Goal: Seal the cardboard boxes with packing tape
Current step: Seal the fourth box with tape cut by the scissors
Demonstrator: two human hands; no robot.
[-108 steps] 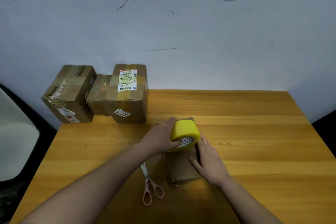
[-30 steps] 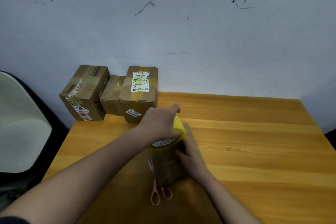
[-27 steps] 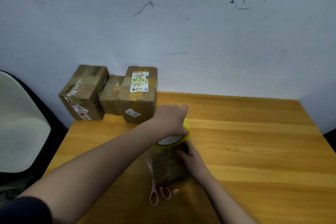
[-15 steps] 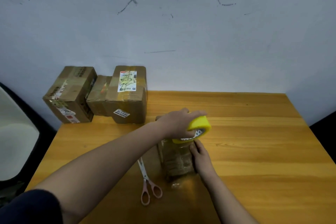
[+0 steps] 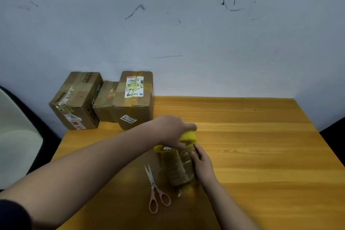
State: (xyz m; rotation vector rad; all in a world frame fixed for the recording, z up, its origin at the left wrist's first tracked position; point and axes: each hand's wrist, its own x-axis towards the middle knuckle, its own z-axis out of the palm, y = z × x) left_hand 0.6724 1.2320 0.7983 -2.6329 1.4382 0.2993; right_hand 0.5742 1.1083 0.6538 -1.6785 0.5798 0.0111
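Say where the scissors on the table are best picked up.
By the pink handle loops, from the near side with the right hand. The scissors lie flat, loops toward the person, blades pointing away beside the small box.

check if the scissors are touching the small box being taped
Apart. The head view shows bare table between the scissors and the small box.
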